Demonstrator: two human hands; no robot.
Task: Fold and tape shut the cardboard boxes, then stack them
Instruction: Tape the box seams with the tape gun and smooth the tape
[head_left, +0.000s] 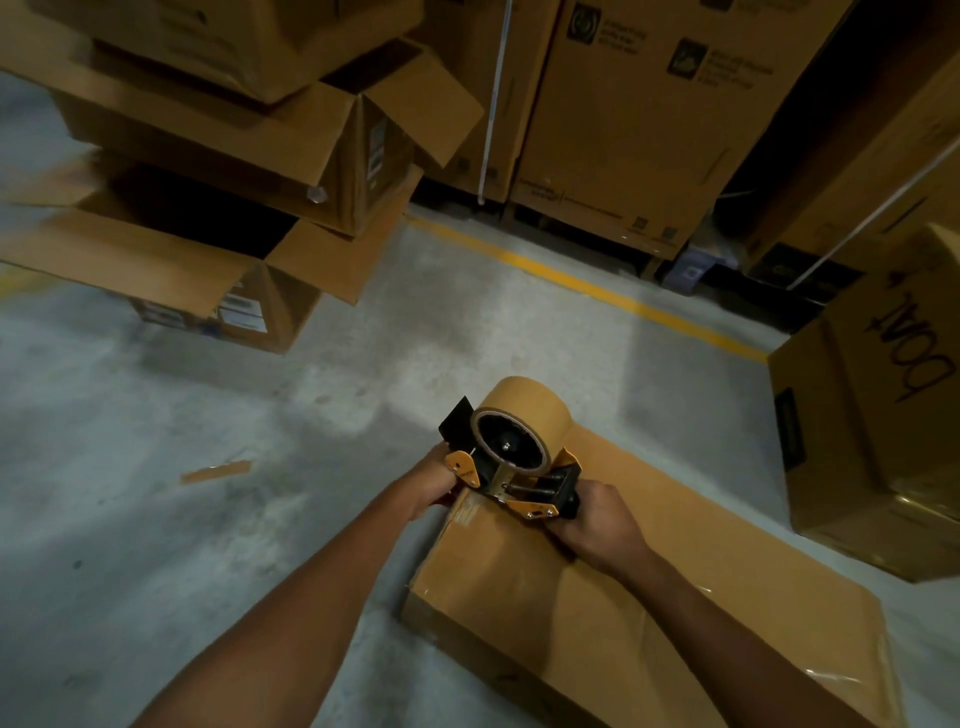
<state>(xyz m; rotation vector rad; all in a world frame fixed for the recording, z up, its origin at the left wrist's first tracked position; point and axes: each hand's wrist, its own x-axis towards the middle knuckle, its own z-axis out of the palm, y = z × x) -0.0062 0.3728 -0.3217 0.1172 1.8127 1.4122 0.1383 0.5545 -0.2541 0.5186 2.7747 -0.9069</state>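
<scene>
- The tape dispenser (511, 467) was a metal frame with yellow-orange side plates, a black blade guard at its front and a bare coil spring along its top.
- It carried a fat roll of brown tape (524, 410), smooth and cylindrical, on a black hub.
- The right hand (597, 525) was wrapped round the dispenser's black handle, fingers curled tight about it.
- The left hand (428, 480) met the dispenser's front end beside a yellow plate. Its fingertips were hidden behind the frame, so I cannot tell whether it gripped anything.
- The dispenser sat over the near-left end of a flat cardboard box (675, 613) lying on the floor. The box was matte brown, its top closed, with glossy clear tape glinting at its edges.
- The floor (156, 519) was grey concrete, mottled and scuffed, crossed by a painted yellow line (597, 291).
- A short strip of brown tape (215, 471) lay loose on the floor, well to the left of the hands.
- At upper left stood a stack of open boxes (218, 171) with flaps splayed outward and dark interiors; their contents could not be made out.
- To the right a tilted box (872, 441) bore black handwritten scrawl.
- Tall printed cartons (649, 130) lined the back, bound with pale straps.
</scene>
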